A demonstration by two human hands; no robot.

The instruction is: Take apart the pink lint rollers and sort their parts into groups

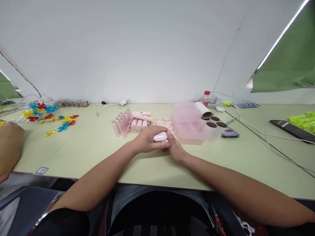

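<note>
Over the middle of the table, my left hand (147, 140) is closed round a glossy pale pink piece (160, 136). My right hand (175, 146) meets it from the right, its fingers pressed against the same piece. Something small and red shows beneath the hands, too hidden to make out. Just behind them lie pink cylinders (139, 125) in a pink frame and several flat pink discs (166, 119). Clear pinkish tubes (120, 124) stand to the left of the cylinders.
Right of the hands sit translucent pink boxes (188, 123) and brown-lined rolls (222, 125). A red-capped bottle (205, 98), cables and a dark phone (292, 130) lie farther right. Colourful flower-shaped pieces (66, 126) are at left, near another person's hand (10, 147).
</note>
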